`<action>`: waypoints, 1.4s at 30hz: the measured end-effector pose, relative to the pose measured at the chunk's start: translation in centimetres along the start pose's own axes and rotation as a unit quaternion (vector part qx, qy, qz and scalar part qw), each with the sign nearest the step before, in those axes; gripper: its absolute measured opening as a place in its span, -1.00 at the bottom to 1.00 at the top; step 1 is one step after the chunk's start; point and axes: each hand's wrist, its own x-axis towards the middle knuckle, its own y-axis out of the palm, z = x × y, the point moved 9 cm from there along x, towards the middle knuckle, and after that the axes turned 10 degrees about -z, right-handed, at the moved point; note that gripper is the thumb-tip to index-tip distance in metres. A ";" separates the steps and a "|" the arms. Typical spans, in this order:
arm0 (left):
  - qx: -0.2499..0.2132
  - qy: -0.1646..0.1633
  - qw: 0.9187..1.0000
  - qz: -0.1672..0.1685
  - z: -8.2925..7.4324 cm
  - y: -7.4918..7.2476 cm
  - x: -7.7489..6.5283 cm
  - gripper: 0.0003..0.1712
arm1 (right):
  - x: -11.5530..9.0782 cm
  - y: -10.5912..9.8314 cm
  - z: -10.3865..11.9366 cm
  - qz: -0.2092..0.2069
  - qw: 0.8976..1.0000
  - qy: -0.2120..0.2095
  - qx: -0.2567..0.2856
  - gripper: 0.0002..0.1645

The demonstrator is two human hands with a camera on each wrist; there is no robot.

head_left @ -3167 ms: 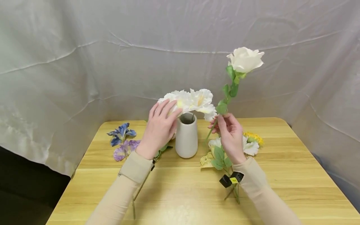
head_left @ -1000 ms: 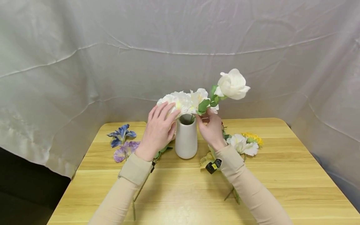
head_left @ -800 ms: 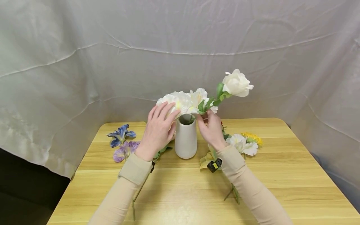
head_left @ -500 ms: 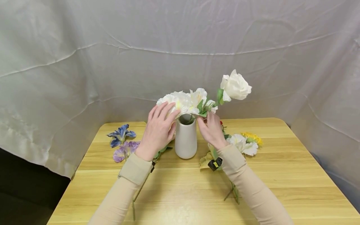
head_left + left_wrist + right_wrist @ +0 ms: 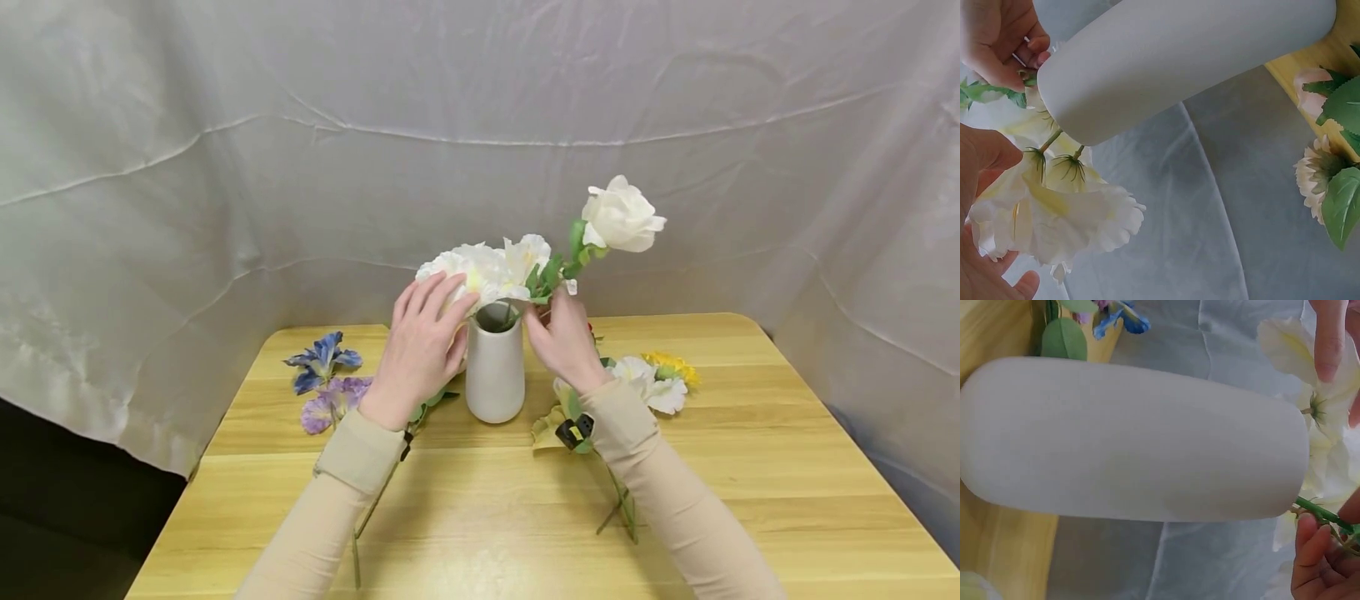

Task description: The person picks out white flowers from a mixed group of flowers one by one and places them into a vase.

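A white vase (image 5: 495,375) stands upright on the table, with several white ruffled flowers (image 5: 480,271) leaning from its mouth. My left hand (image 5: 426,346) rests on these blooms with fingers spread; in the left wrist view its thumb (image 5: 997,150) lies close to their stems. At the right of the rim, my right hand (image 5: 562,342) pinches the green stem of a white rose (image 5: 622,217). The rose tilts up and to the right. In the right wrist view the stem (image 5: 1319,510) enters the vase mouth; its lower end is hidden inside.
A blue flower (image 5: 322,358) and a purple flower (image 5: 330,404) lie left on the wooden table (image 5: 495,517). To the right lie a yellow flower (image 5: 673,367), a white flower (image 5: 663,392) and a pale yellow flower (image 5: 549,429). Grey cloth (image 5: 480,167) hangs behind.
My right hand has brought the rose left and down from beside the vase to its rim, and its bloom has since swayed slightly. The left hand stays on the white flowers.
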 end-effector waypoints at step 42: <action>0.002 0.000 1.000 0.010 -0.1 0.1 -0.2 -0.51 | 1.7 1.2 0.6 0.093 0.983 -0.016 -0.155 -0.86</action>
